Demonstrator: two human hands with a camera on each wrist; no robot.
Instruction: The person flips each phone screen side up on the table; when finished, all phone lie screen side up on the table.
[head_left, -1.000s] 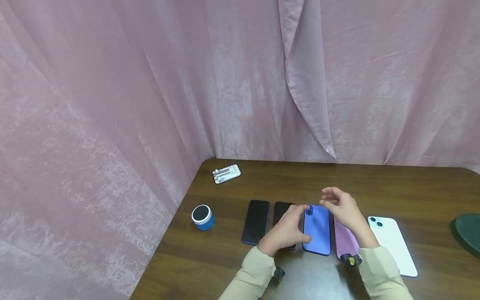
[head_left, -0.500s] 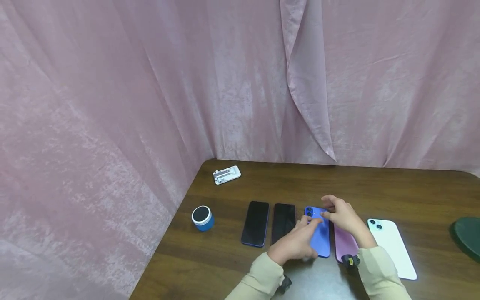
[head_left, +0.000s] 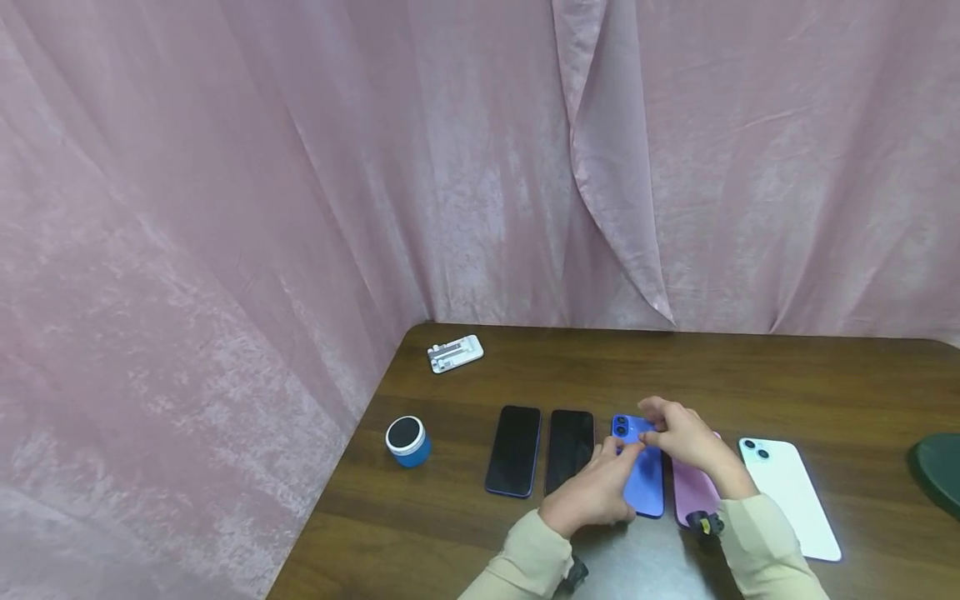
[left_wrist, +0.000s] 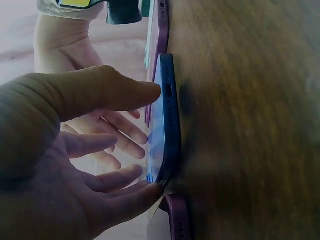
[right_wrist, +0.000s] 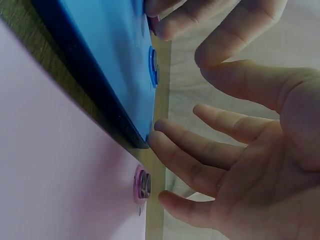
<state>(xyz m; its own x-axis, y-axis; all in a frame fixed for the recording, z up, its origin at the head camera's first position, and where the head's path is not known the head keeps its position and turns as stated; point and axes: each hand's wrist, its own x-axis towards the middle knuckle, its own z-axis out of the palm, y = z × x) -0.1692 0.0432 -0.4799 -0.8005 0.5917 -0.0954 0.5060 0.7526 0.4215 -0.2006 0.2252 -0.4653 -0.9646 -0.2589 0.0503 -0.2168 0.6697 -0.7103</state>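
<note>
A blue phone [head_left: 647, 485] lies back up on the table, its camera bump at the far end. My left hand [head_left: 591, 498] is spread over its left side; in the left wrist view the thumb meets the charging-port end and one fingertip is at the side edge near a corner. My right hand [head_left: 686, 440] comes in from the right over the phone's far end, thumb close to the left index finger. In the right wrist view its relaxed fingers [right_wrist: 195, 165] reach the blue phone's corner [right_wrist: 142, 140]. A pink phone [head_left: 692, 490] lies partly under the right wrist.
Two phones, a dark phone [head_left: 513, 450] and another dark phone [head_left: 567, 446], lie screen up at left. A white phone [head_left: 787, 498] is at right. Farther out are a blue jar-like item [head_left: 407, 442], a white flat gadget [head_left: 456, 354] and a dark green round object [head_left: 937, 467]. A pink curtain [head_left: 480, 167] hangs behind.
My left hand has moved right, off the second dark phone and over the blue phone. The right hand has dipped slightly toward the blue phone's far end. The phones keep their places.
</note>
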